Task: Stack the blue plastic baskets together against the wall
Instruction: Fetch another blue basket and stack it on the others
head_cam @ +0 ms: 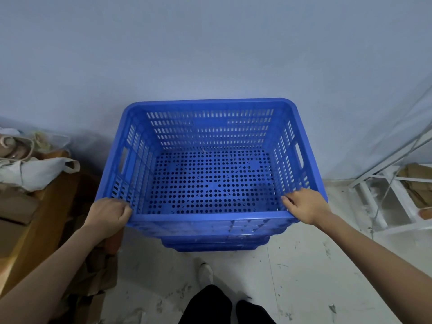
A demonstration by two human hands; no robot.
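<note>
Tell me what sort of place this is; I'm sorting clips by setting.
Probably a storeroom or back room: nested blue plastic baskets stand against a bare wall, cardboard is piled at the left, and a white metal rack stands at the right.

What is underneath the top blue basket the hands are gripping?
Rims of more blue baskets nested beneath the top basket, gripped by the left hand and right hand. Their bodies are hidden, so the count is unclear.

Perforated blue baskets [205, 174] nested upright, stacked against the wall [210, 47].
</note>
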